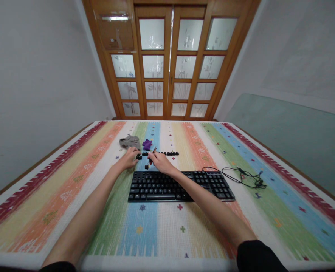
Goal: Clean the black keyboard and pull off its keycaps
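Beyond the keyboard (156, 186), the right hand (162, 162) grips a tool (151, 161), the left hand (129, 158) curled beside keycaps (139, 157), grasp unclear.

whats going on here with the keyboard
A person's right hand holds a slim dark tool, with a single small black keycap near its lower end. The left hand is at the left end of a row of black keycaps; its grip is unclear. A long black keyboard lies nearer the person on a striped multicoloured tablecloth, and a crumpled grey cloth and a purple cloth lie beyond the hands.
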{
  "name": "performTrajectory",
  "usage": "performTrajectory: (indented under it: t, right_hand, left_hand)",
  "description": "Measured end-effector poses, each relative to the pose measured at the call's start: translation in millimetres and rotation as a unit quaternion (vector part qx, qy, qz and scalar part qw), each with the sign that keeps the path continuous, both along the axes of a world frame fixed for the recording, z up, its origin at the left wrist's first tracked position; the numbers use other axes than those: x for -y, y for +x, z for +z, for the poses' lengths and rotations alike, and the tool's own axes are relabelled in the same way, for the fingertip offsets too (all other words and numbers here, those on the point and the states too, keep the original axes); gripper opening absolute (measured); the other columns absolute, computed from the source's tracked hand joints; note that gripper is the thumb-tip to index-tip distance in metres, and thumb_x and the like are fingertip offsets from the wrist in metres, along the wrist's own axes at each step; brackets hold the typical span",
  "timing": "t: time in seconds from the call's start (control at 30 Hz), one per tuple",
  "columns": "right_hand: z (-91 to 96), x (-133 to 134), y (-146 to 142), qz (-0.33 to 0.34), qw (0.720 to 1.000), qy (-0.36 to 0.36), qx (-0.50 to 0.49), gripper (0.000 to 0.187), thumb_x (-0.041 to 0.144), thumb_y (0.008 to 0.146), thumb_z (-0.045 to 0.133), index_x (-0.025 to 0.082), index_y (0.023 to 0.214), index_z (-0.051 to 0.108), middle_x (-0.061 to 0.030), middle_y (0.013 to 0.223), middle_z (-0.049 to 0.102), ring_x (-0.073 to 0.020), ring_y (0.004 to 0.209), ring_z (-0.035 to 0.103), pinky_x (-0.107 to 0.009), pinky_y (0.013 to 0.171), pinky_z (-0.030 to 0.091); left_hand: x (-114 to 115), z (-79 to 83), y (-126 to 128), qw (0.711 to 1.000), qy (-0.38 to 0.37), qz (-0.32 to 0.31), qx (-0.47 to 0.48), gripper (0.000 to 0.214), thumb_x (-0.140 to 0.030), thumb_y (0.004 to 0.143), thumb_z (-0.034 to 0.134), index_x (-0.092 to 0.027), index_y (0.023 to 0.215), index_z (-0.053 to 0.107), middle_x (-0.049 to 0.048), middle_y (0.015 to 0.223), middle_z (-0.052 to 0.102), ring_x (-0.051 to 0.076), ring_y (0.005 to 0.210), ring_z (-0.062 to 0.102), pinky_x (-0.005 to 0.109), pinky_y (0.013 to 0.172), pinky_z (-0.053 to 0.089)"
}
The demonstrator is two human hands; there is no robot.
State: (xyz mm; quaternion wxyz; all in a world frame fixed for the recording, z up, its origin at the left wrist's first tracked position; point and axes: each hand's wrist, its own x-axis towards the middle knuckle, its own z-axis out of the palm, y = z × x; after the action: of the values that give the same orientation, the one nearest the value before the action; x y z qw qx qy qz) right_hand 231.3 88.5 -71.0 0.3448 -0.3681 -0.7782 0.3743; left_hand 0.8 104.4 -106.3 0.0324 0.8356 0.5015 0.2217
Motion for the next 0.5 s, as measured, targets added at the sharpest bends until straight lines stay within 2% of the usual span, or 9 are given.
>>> performTrajectory:
  t: [0.13, 0.23, 0.3, 0.37, 0.5]
  right_hand:
    - [-0.5, 0.5, 9.3, 0.01, 1.0, 0.019, -0.002, 0.044, 0.046, 0.1, 0.038, 0.014, 0.082, 0.063, -0.0028, 0.069, 0.063, -0.0137, 0.066, 0.058, -0.024, 0.068, 0.041]
    - [0.9, 2.7, 14.1, 0.027, 0.999, 0.033, -0.011, 0.046, 0.049, 0.1, 0.035, 0.015, 0.081, 0.061, -0.0033, 0.072, 0.063, -0.014, 0.068, 0.058, -0.025, 0.069, 0.041]
    - [3.0, 4.7, 15.9, 0.035, 0.998, 0.042, -0.022, 0.047, 0.051, 0.099, 0.034, 0.016, 0.081, 0.06, -0.0035, 0.074, 0.063, -0.0143, 0.069, 0.058, -0.025, 0.07, 0.042]
    - [5.0, 6.5, 16.9, 0.037, 0.997, 0.053, -0.035, 0.048, 0.053, 0.099, 0.033, 0.017, 0.081, 0.059, -0.0042, 0.076, 0.063, -0.015, 0.071, 0.059, -0.026, 0.071, 0.042]
    - [5.4, 8.2, 18.6, 0.053, 0.995, 0.066, -0.048, 0.048, 0.053, 0.099, 0.032, 0.017, 0.08, 0.058, -0.0043, 0.076, 0.063, -0.0157, 0.073, 0.059, -0.027, 0.073, 0.042]
  left_hand:
    - [15.8, 10.6, 2.6, 0.999, -0.005, 0.004, 0.037, 0.036, -0.018, 0.069, 0.061, -0.019, 0.105, 0.066, 0.0081, 0.101, 0.059, 0.025, 0.095, 0.053, 0.043, 0.09, 0.043]
    - [31.3, 22.1, 15.2, 0.991, -0.078, -0.024, 0.102, 0.044, -0.031, 0.071, 0.067, -0.019, 0.113, 0.064, 0.0067, 0.1, 0.065, 0.022, 0.088, 0.058, 0.035, 0.079, 0.048]
    - [40.8, 28.9, 27.2, 0.974, -0.148, -0.052, 0.164, 0.053, -0.039, 0.073, 0.07, -0.019, 0.121, 0.06, 0.008, 0.101, 0.068, 0.021, 0.088, 0.061, 0.03, 0.071, 0.049]
    - [47.7, 33.5, 39.1, 0.951, -0.204, -0.079, 0.217, 0.059, -0.042, 0.072, 0.072, -0.019, 0.124, 0.058, 0.0088, 0.103, 0.07, 0.021, 0.089, 0.065, 0.029, 0.071, 0.05]
    - [52.1, 35.4, 53.4, 0.917, -0.246, -0.083, 0.302, 0.057, -0.04, 0.07, 0.076, -0.017, 0.12, 0.06, 0.0075, 0.096, 0.072, 0.019, 0.085, 0.068, 0.033, 0.079, 0.053]
